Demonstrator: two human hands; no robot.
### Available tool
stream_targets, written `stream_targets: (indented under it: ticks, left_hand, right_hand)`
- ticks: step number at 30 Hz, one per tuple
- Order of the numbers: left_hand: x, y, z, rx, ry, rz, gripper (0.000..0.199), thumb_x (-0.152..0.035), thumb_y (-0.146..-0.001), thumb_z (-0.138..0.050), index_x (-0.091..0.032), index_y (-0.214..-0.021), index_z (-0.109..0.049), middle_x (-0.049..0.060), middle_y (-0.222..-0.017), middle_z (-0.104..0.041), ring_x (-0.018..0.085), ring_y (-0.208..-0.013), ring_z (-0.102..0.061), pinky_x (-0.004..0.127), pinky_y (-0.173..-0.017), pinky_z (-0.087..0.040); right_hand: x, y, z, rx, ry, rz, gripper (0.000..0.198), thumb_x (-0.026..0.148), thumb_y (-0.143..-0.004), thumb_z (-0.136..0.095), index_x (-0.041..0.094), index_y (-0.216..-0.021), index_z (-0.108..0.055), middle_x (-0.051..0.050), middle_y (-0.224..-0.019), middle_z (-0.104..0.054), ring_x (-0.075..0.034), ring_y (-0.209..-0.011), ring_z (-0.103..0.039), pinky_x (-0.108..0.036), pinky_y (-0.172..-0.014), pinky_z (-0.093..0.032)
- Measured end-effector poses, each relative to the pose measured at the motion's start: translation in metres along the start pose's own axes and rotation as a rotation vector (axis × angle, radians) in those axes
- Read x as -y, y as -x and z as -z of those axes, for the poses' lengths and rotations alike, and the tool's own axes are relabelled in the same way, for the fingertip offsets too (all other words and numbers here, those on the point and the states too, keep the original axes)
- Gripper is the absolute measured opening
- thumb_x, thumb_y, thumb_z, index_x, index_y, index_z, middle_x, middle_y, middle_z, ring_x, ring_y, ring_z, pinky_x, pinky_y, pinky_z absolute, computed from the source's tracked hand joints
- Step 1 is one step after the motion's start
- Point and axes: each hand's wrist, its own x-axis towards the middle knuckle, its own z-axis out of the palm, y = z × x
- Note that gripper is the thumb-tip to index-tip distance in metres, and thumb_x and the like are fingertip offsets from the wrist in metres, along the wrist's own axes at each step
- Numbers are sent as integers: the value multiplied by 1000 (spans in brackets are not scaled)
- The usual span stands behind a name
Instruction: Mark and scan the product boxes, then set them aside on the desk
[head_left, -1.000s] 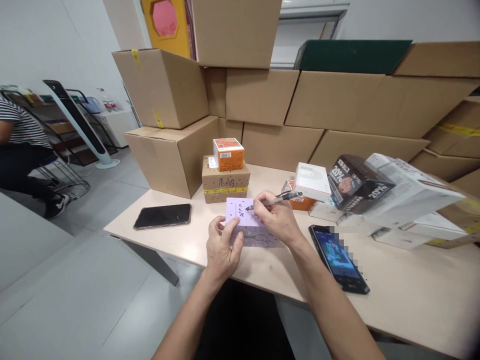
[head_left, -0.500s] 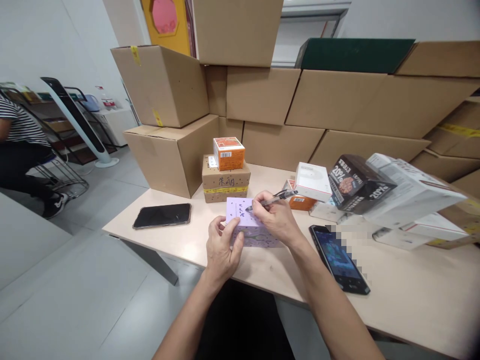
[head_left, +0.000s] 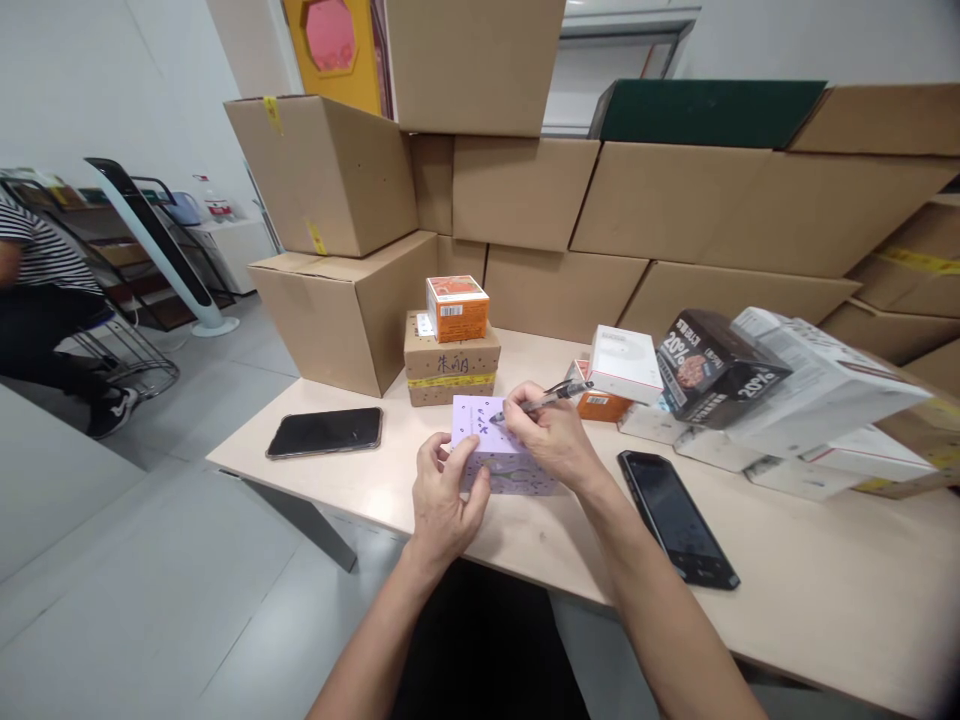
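Observation:
A small purple box (head_left: 511,474) lies at the front edge of the table, with dark handwriting on its upper face. My left hand (head_left: 448,500) grips the box by its left end, thumb on top and fingers along the side. In my right hand (head_left: 551,432) is a pen (head_left: 553,393), pinched between thumb and fingers, its tip at the handwriting. Just behind the purple box stands a brown carton (head_left: 451,365) with black writing and yellow tape, and an orange-and-white box (head_left: 458,310) rests on it.
A dark phone (head_left: 325,432) lies on the left of the table (head_left: 814,590), a black handheld device (head_left: 679,520) on the right. White boxes (head_left: 795,475) and a black box (head_left: 716,368) are piled at right. Large cartons (head_left: 525,290) wall the back. A person (head_left: 45,280) sits far left.
Both hands hold almost the same pose, the pen tip shifting slightly to the left on the purple box. The black device's screen now looks dark where it showed a coloured picture.

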Motion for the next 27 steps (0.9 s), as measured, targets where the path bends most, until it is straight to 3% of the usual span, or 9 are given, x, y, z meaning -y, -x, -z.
stream_targets:
  ticks: [3,6,9,12,16,21,27]
  left_hand:
    - [-1,-1,0,-10,-13,-2,44,-24,-87,-63,-24,-129,-53,11,-124,-44,21,-106,-54,34,-85,-55]
    - [-2,-2,0,-2,-24,13,45,-25,-85,-64,-25,-129,-53,11,-124,-44,21,-105,-55,34,-83,-55]
    - [-2,-2,0,8,-24,25,45,-25,-86,-64,-25,-129,-52,11,-125,-43,21,-105,-55,34,-83,-56]
    - [-2,-2,0,3,-31,17,45,-25,-86,-64,-25,-129,-52,11,-125,-43,22,-105,-55,35,-82,-56]
    - [-2,-2,-1,14,-44,31,45,-26,-86,-64,-25,-130,-52,11,-126,-44,21,-102,-56,35,-81,-56]
    - [-2,-1,-2,27,-34,37,45,-26,-87,-63,-25,-131,-52,12,-128,-43,22,-105,-56,36,-83,-56]
    - [-1,0,-2,19,-31,17,46,-26,-88,-64,-25,-132,-51,12,-128,-44,21,-105,-55,37,-85,-56]
  right_hand:
    - [1,1,-1,-71,-62,-11,22,35,-89,-53,20,-72,-55,5,-57,-57,-10,-52,-51,-22,-52,-37]
    - [0,1,4,-275,-253,-56,24,40,-89,-53,21,-74,-53,5,-57,-57,-10,-49,-50,-22,-49,-39]
    - [-9,5,22,-481,-397,-78,24,43,-90,-53,21,-81,-53,2,-68,-63,-10,-53,-55,-23,-50,-44]
    - [-25,18,49,-564,-314,-150,24,44,-89,-51,21,-85,-51,-3,-82,-68,-12,-57,-58,-25,-53,-45]
    - [-50,43,69,-325,142,-335,32,49,-86,-54,18,-88,-60,-2,-69,-65,-15,-57,-56,-28,-57,-42]
    - [-70,59,52,35,479,-485,36,49,-88,-51,17,-96,-64,-3,-63,-64,-20,-60,-59,-29,-60,-37]
    - [-70,60,27,100,599,-478,24,30,-90,-50,15,-101,-64,-16,-89,-71,-24,-82,-66,-29,-65,-35]
